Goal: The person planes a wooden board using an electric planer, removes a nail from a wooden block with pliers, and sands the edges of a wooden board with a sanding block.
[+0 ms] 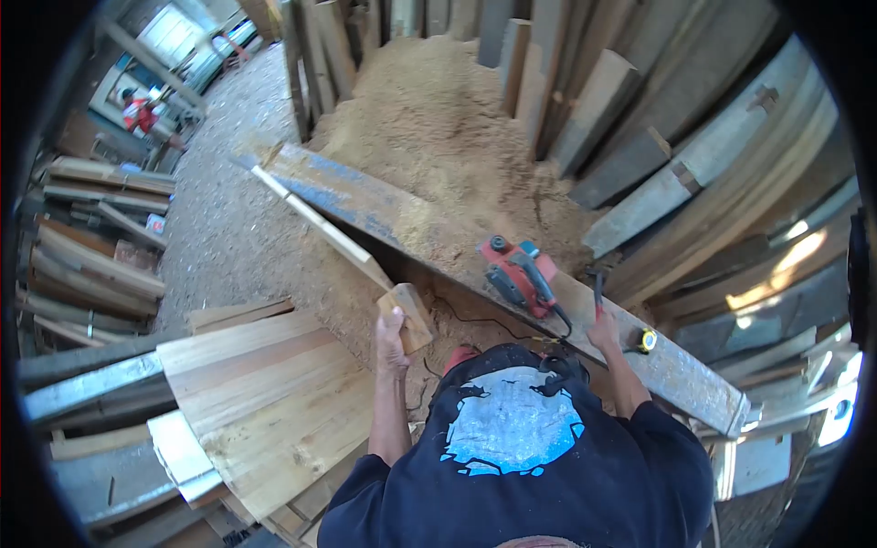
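My left hand (391, 340) is closed on the edge of a short, thick wooden block (413, 315). A long narrow wooden strip (320, 224) slants away just beyond the block; whether they touch I cannot tell. My right hand (604, 334) grips a hammer (598, 294) by its handle, head pointing away from me, above a long, worn wooden beam (375, 205). On the beam, left of the hammer, rests a red electric planer (523, 277) with a dark cord. Just right of my right hand lies a yellow tape measure (646, 341).
A wide panel of joined boards (274, 384) lies on stacked timber at my left. Upright planks (594, 110) lean along the right and back. Sawdust (429, 110) covers the ground beyond the beam. Another person (142, 114) is far off at upper left.
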